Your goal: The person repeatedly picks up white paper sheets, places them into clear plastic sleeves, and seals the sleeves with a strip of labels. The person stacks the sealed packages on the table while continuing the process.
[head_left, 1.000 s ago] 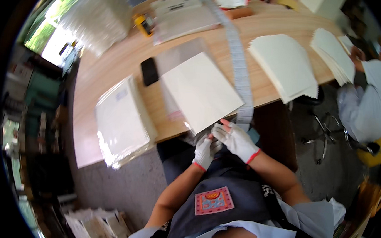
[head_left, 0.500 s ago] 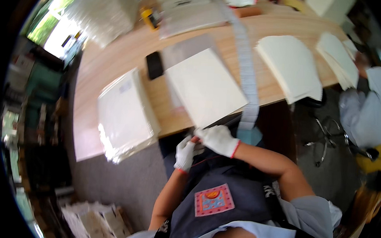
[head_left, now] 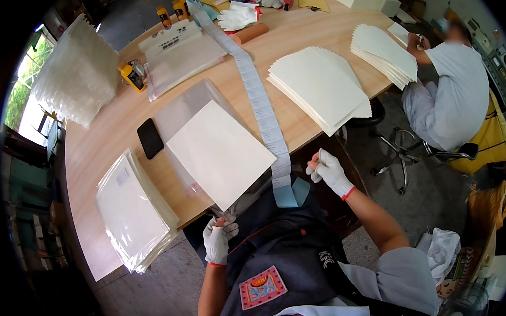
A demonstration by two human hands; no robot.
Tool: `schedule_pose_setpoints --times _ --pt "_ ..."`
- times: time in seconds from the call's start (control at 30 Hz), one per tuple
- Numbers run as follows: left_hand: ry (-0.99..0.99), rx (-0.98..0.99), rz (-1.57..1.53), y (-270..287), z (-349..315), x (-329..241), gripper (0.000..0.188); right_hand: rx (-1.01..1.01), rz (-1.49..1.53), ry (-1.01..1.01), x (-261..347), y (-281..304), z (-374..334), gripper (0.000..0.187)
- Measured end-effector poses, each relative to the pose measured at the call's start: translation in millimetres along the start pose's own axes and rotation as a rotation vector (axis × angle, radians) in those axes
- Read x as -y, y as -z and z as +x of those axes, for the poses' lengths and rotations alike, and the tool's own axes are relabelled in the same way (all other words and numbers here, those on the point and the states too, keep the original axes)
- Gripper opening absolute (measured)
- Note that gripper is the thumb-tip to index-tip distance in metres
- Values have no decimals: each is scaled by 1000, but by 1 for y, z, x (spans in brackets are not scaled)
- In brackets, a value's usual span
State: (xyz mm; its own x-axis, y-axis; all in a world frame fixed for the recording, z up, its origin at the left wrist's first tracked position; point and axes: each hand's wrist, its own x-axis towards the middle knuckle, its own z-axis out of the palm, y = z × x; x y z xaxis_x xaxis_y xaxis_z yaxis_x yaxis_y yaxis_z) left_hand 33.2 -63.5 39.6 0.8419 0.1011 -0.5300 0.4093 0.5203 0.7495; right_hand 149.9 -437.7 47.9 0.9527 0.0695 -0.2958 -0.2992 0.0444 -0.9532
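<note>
A white sheet of card (head_left: pixel 221 153) lies aslant on a clear plastic sleeve (head_left: pixel 171 115) at the table's near edge. Just below the card's near corner, my gloved left hand (head_left: pixel 217 241) pinches the clear plastic. My gloved right hand (head_left: pixel 330 171) is raised off the table's edge, right of a long strip of pale blue labels (head_left: pixel 262 109). Its bare fingertips are curled together, and whether anything small is between them I cannot make out. The strip's near end hangs over the edge in a blue loop.
Filled clear sleeves (head_left: pixel 131 203) are stacked at left, beside a black phone (head_left: pixel 150 138). Fanned white cards (head_left: pixel 321 84) lie at right. Farther back are more plastic sleeves (head_left: pixel 184 52), yellow bottles (head_left: pixel 131 76) and spare gloves (head_left: pixel 238 17). Another person (head_left: pixel 457 89) sits at the far right.
My hands, together at the card's near corner before, are now apart. The right one has moved off to the right, while the left stays by the corner. The view has shifted too.
</note>
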Motion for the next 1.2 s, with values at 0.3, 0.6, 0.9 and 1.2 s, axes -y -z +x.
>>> schedule_pose_setpoints --times 0.3,0.6,0.9,1.2 --pt "-63 16 113 0 -6 -1 24 558 -858 660 35 -179 -22 16" --pt "-86 6 117 -6 -4 -5 21 697 -982 963 25 -212 -4 18" --pt "-44 -7 -191 -12 4 -2 22 389 -52 -2 23 -87 -22 7" --pt "-11 44 65 -6 0 -9 23 459 -499 309 48 -128 -30 10"
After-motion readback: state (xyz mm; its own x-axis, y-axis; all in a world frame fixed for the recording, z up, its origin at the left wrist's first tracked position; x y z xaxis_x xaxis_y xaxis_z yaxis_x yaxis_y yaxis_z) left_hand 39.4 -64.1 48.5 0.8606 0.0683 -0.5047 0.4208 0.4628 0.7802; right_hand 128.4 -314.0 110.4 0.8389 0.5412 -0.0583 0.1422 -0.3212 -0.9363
